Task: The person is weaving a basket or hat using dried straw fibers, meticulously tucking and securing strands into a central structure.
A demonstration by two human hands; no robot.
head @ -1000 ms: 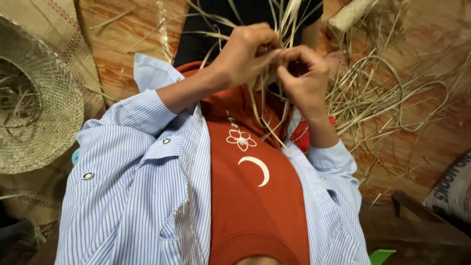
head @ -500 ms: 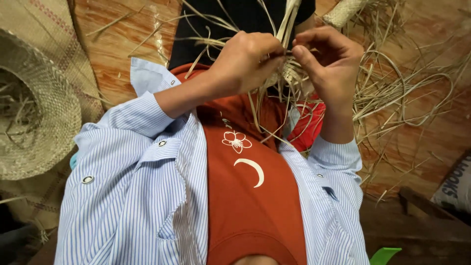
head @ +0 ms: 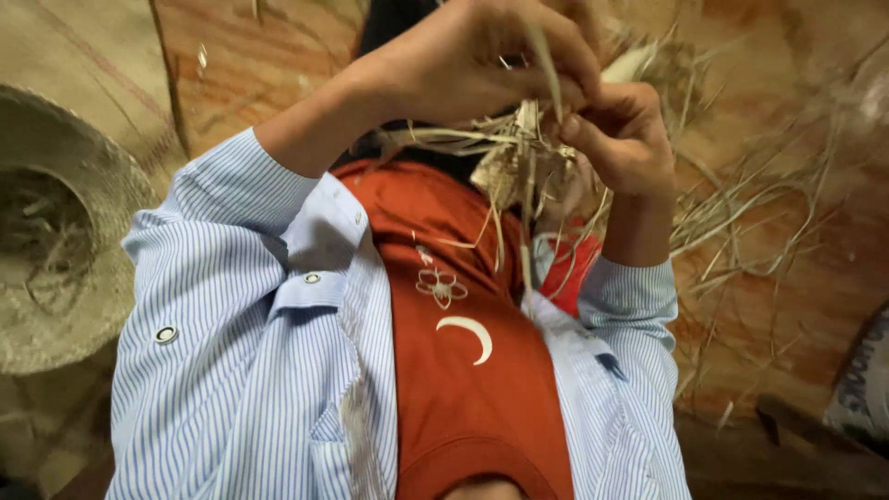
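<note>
My left hand (head: 472,60) is raised close to the camera, fingers closed on pale straw strands (head: 519,148). My right hand (head: 622,134) is beside it, pinching the same bundle where a small woven piece (head: 505,171) hangs. Loose ends of straw dangle down over my red shirt (head: 463,361) and striped blue overshirt (head: 269,370). The two hands touch at the fingertips.
A round woven straw basket (head: 56,268) lies at the left on a mat. A heap of loose straw (head: 750,213) spreads over the orange-brown floor at the right. A patterned object (head: 866,380) shows at the right edge.
Both hands have come up nearer the camera with the straw work. The view has tilted, and the hands now sit at the top of the frame.
</note>
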